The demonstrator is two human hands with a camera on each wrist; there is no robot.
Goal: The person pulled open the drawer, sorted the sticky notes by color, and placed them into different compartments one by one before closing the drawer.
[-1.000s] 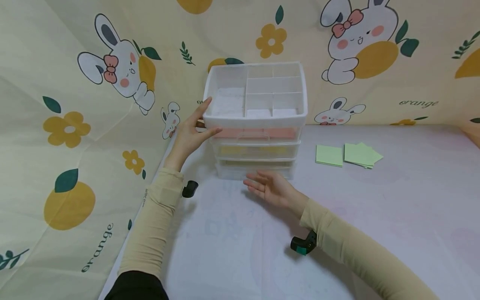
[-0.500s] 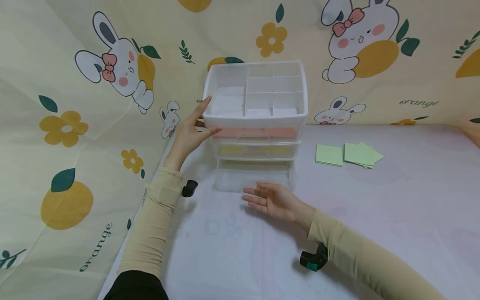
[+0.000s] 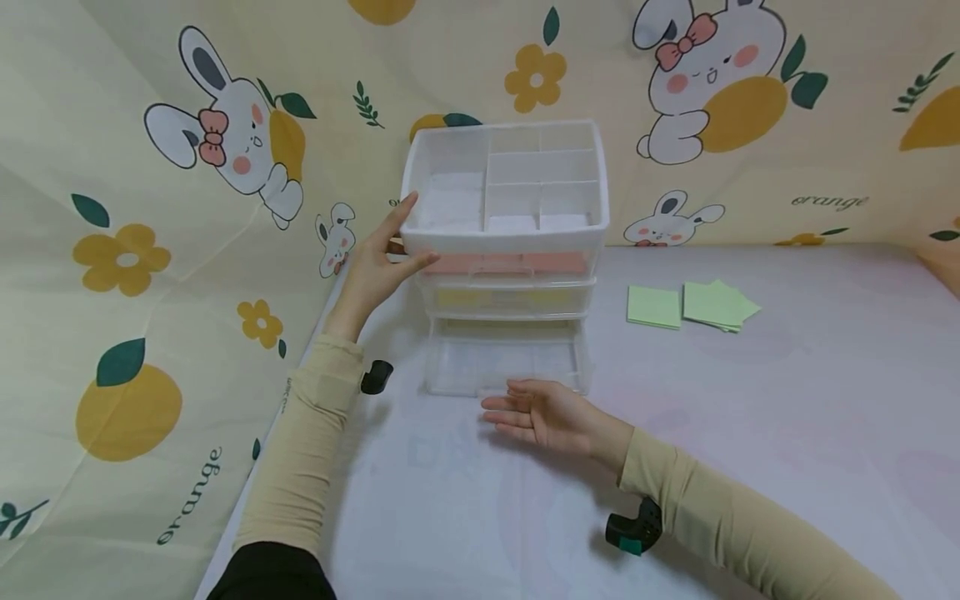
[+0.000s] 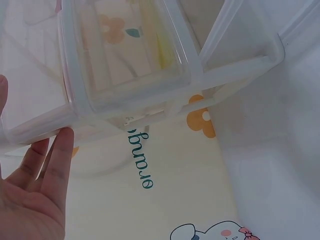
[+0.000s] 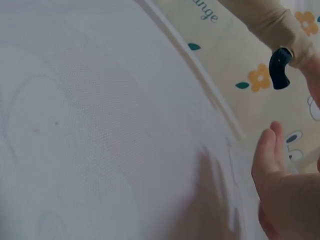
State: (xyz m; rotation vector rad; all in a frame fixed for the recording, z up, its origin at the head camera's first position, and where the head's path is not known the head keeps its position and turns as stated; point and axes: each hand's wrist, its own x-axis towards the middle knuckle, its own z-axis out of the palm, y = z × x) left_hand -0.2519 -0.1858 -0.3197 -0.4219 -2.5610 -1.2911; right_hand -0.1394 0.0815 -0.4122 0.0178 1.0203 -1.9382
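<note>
This desk [image 3: 750, 467] stood against a cream sheet [image 3: 450, 62] — whether in a home or an office could not be told. Cartoon rabbits [image 3: 708, 62], flowers [image 3: 122, 260] and oranges [image 3: 129, 412] printed there looked homely; a drawer unit [image 3: 510, 298] and green paper squares [image 3: 654, 307] suggested stationery.

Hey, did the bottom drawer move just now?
Yes. The bottom drawer has slid out toward the near side: its front sits farther from the middle drawer above, which stayed put.

Around the right hand [image 3: 558, 421], the white-covered tabletop [image 3: 810, 392] gives passage toward three and seven o'clock. The pulled-out clear plastic bottom drawer [image 3: 506, 358] blocks eleven; square green papers [image 3: 714, 305] lie at two; a beige sleeve [image 3: 303, 454] bars nine.
</note>
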